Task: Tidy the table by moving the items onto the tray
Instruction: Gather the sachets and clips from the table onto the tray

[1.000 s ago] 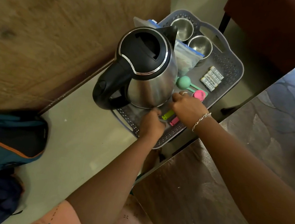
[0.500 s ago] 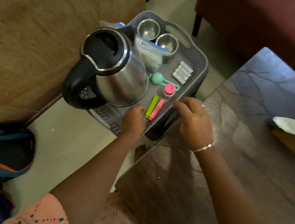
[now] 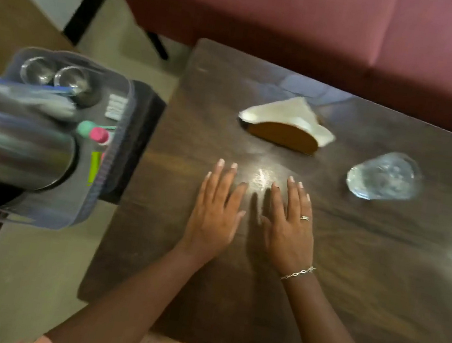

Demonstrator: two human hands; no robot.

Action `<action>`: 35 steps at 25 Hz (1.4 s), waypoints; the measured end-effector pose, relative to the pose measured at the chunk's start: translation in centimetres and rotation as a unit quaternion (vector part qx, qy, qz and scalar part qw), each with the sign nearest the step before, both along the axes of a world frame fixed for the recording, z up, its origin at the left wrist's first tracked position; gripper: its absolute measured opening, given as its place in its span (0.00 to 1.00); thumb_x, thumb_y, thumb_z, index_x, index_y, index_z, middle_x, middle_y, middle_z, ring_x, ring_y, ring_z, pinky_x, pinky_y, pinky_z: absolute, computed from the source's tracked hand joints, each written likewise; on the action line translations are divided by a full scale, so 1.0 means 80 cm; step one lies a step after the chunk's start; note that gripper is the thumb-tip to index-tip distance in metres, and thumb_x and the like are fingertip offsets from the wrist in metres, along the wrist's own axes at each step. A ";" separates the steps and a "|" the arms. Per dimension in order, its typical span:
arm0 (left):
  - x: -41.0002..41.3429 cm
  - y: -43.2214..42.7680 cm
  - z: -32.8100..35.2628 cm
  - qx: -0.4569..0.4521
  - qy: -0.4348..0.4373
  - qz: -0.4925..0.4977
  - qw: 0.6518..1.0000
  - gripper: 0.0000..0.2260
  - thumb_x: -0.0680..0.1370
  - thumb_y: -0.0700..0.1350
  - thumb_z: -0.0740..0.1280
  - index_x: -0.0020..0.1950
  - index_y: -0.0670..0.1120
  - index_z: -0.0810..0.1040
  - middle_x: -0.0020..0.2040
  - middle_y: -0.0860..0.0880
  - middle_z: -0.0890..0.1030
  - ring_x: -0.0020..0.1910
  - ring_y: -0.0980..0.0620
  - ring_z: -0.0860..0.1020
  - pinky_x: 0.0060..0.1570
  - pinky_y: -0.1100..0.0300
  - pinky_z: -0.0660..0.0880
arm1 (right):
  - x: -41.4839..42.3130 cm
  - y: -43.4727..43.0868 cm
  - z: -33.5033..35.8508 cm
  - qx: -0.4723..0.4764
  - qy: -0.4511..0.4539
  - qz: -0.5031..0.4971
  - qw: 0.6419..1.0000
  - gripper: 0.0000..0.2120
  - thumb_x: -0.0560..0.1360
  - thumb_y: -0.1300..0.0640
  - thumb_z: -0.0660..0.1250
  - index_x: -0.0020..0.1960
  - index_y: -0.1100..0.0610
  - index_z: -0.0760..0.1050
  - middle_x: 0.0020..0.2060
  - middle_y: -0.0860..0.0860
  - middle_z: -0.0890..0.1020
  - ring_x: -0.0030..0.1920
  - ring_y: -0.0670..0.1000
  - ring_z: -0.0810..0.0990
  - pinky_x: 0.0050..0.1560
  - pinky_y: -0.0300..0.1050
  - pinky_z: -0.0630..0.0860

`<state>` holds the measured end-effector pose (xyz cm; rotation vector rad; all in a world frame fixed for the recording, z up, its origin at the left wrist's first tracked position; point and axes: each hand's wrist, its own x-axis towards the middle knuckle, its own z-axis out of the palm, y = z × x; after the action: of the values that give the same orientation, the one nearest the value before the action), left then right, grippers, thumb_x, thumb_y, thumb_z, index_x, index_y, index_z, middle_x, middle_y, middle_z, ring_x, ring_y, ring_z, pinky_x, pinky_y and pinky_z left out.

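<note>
- The left hand (image 3: 214,213) and the right hand (image 3: 289,226) are laid flat on the dark table (image 3: 347,290), side by side, fingers straight, nothing held.
- A napkin holder (image 3: 285,134) and a clear glass (image 3: 384,176) are seen on the table beyond the fingertips, well apart from the tray.
- The grey tray (image 3: 67,216), just off the table's left edge, is loaded with a steel kettle (image 3: 16,147), two steel bowls (image 3: 38,73), batteries (image 3: 115,106) and a green clip (image 3: 94,166).
</note>
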<state>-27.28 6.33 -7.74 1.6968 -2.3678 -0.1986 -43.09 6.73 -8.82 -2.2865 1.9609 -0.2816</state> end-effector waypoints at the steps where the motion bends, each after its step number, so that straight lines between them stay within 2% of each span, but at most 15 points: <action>1: -0.033 0.003 0.001 0.008 0.001 -0.036 0.999 0.23 0.75 0.49 0.60 0.68 0.42 0.66 0.71 0.36 0.65 0.72 0.37 0.58 0.69 0.43 0.62 | -0.025 0.009 0.002 0.001 0.008 -0.015 1.000 0.26 0.72 0.53 0.58 0.68 0.60 0.62 0.67 0.67 0.67 0.69 0.62 0.59 0.69 0.55 0.54; 6: -0.188 0.017 0.010 0.030 0.012 -0.179 0.983 0.27 0.76 0.53 0.58 0.71 0.41 0.60 0.73 0.36 0.61 0.73 0.39 0.58 0.70 0.45 0.60 | -0.163 0.069 -0.001 0.014 0.015 -0.132 0.991 0.27 0.73 0.49 0.55 0.69 0.60 0.59 0.68 0.67 0.64 0.69 0.61 0.56 0.69 0.55 0.50; 10: -0.291 0.016 -0.005 0.019 0.010 -0.285 0.958 0.24 0.75 0.49 0.62 0.68 0.41 0.66 0.72 0.37 0.65 0.72 0.38 0.60 0.69 0.44 0.63 | -0.273 0.112 -0.006 0.009 -0.007 -0.240 0.971 0.27 0.72 0.50 0.57 0.68 0.62 0.61 0.66 0.66 0.67 0.68 0.62 0.61 0.68 0.55 0.55; 12: -0.348 0.013 -0.015 0.015 0.006 -0.339 0.941 0.21 0.73 0.48 0.66 0.63 0.41 0.73 0.68 0.39 0.71 0.70 0.38 0.64 0.66 0.44 0.67 | -0.332 0.135 -0.007 -0.007 -0.050 -0.314 0.948 0.27 0.73 0.50 0.57 0.66 0.63 0.63 0.63 0.65 0.71 0.65 0.65 0.66 0.67 0.54 0.58; 15: -0.427 0.008 -0.027 0.046 0.013 -0.372 0.927 0.17 0.69 0.47 0.72 0.54 0.42 0.77 0.57 0.43 0.79 0.63 0.41 0.74 0.57 0.47 0.74 | -0.422 0.166 -0.013 -0.055 -0.092 -0.420 0.901 0.24 0.72 0.51 0.57 0.61 0.67 0.70 0.56 0.66 0.76 0.59 0.66 0.73 0.62 0.51 0.61; 18: -0.494 0.002 -0.029 0.067 0.008 -0.362 0.930 0.16 0.63 0.47 0.76 0.47 0.45 0.78 0.45 0.47 0.81 0.49 0.45 0.80 0.44 0.53 0.76 | -0.503 0.186 -0.018 -0.096 -0.102 -0.529 0.837 0.17 0.70 0.57 0.61 0.55 0.66 0.74 0.51 0.65 0.78 0.53 0.65 0.75 0.56 0.52 0.64; 21: -0.556 -0.002 -0.037 0.061 0.005 -0.386 0.921 0.12 0.63 0.42 0.73 0.45 0.45 0.78 0.41 0.46 0.79 0.43 0.43 0.79 0.38 0.53 0.74 | -0.555 0.203 -0.022 -0.074 -0.095 -0.593 0.796 0.15 0.67 0.66 0.67 0.54 0.65 0.75 0.52 0.65 0.78 0.54 0.64 0.74 0.56 0.51 0.65; 24: -0.596 -0.007 -0.043 0.047 -0.006 -0.389 0.920 0.10 0.67 0.38 0.70 0.47 0.42 0.78 0.43 0.43 0.79 0.44 0.41 0.78 0.39 0.50 0.72 | -0.579 0.210 -0.032 -0.023 -0.106 -0.592 0.799 0.15 0.67 0.70 0.68 0.53 0.63 0.77 0.53 0.62 0.77 0.54 0.62 0.74 0.55 0.45 0.64; 27: -0.610 -0.010 -0.050 0.076 -0.054 -0.396 0.913 0.11 0.75 0.38 0.64 0.58 0.41 0.73 0.53 0.43 0.77 0.54 0.41 0.74 0.46 0.48 0.69 | -0.588 0.210 -0.045 0.013 -0.096 -0.553 0.827 0.13 0.69 0.71 0.66 0.53 0.63 0.77 0.53 0.61 0.77 0.53 0.61 0.75 0.51 0.45 0.65; 31: -0.612 -0.014 -0.061 0.058 -0.037 -0.391 0.918 0.08 0.74 0.37 0.67 0.53 0.40 0.75 0.49 0.42 0.77 0.49 0.41 0.75 0.36 0.52 0.67 | -0.600 0.210 -0.052 0.019 -0.062 -0.544 0.837 0.10 0.70 0.70 0.65 0.50 0.65 0.77 0.51 0.62 0.78 0.50 0.63 0.75 0.49 0.50 0.70; 35: -0.607 -0.019 -0.063 0.084 -0.050 -0.415 0.905 0.07 0.78 0.37 0.61 0.55 0.37 0.73 0.51 0.40 0.76 0.51 0.41 0.74 0.39 0.51 0.71 | -0.606 0.211 -0.055 0.036 -0.028 -0.513 0.857 0.06 0.71 0.69 0.64 0.47 0.67 0.77 0.48 0.63 0.78 0.48 0.65 0.75 0.45 0.52 0.71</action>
<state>-75.85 4.80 -12.81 0.6372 -3.0758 -0.4625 -91.57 23.62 -13.24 -0.9473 2.8780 -0.3280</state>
